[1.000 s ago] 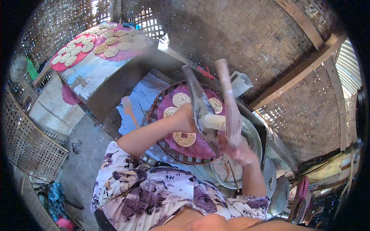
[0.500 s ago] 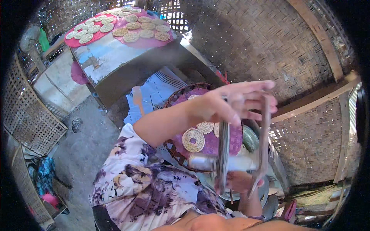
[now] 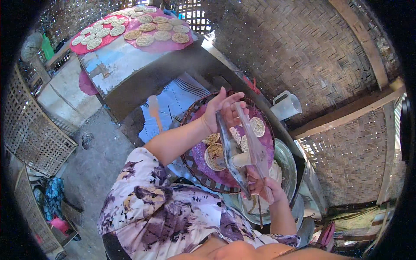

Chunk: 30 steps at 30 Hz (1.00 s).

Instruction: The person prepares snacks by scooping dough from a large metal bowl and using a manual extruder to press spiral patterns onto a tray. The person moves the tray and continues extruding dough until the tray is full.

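Observation:
I hold a two-barred hand press point(image 3: 228, 149) tilted over a round woven basket point(image 3: 187, 167). A pale cylinder point(image 3: 242, 160) sits between its two long, worn bars. My left hand point(image 3: 222, 110) is curled around the far ends of the bars, and my right hand point(image 3: 263, 184) grips the near ends. Below the press, on the basket's purple sheet point(image 3: 201, 119), a shallow round ring point(image 3: 214, 157) holds thin, tan strands. Several pale strand discs point(image 3: 257, 127) lie around it, some partly hidden by the press and my hands.
Right of the basket, a large metal basin point(image 3: 289, 158) contains white dough or flour point(image 3: 275, 171). A clear jug point(image 3: 287, 106) stands beyond it, near the woven wall point(image 3: 286, 52). Several strand discs lie on pink sheets point(image 3: 125, 36) atop the box-like stand point(image 3: 130, 65) at far left.
The press has swung left and tilted, with both hands still at its ends. My left hand has moved left and its fingers have closed more. The jug and basin now show more fully.

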### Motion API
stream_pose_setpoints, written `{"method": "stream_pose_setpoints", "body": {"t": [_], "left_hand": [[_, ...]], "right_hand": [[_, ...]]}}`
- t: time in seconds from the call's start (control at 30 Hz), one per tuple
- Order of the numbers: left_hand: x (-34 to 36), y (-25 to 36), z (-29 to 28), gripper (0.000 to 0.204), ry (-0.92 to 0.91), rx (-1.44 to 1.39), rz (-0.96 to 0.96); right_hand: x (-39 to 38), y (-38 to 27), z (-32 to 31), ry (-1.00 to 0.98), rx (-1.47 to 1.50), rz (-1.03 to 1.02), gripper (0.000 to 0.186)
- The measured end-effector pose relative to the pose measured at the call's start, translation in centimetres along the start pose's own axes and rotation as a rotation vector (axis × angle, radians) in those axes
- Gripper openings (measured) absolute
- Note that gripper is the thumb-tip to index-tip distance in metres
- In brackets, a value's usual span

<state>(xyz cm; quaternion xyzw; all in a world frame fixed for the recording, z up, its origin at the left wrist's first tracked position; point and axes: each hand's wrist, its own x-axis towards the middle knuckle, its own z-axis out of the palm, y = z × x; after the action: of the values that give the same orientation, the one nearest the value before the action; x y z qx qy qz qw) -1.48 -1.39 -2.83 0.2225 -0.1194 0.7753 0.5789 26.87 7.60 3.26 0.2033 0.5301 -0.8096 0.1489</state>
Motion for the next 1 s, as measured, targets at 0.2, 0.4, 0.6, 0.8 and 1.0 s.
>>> {"method": "stream_pose_setpoints", "body": {"t": [0.2,0.4,0.6,0.8,1.0], "left_hand": [[0.0,1.5,2.1,0.046,-0.009,0.032,0.053],[-0.3,-0.1,0.4,0.044,0.04,-0.037,0.028],[0.5,0.0,5.6,0.066,-0.03,0.025,-0.039],[-0.9,-0.9,7.2,0.073,-0.126,1.507,-0.083],[-4.4,-1.7,6.3,0.059,0.336,1.505,0.001]], "right_hand": [[1.7,0.3,-0.5,0.072,-0.098,0.021,0.082],[0.2,-0.9,1.6,0.13,-0.191,0.001,0.069],[-1.5,-1.3,4.6,0.208,0.088,-0.148,0.078],[0.1,-3.8,6.0,0.291,-0.218,-0.411,0.091],[5.5,0.9,2.5,0.254,-1.059,-0.595,0.073]]}}
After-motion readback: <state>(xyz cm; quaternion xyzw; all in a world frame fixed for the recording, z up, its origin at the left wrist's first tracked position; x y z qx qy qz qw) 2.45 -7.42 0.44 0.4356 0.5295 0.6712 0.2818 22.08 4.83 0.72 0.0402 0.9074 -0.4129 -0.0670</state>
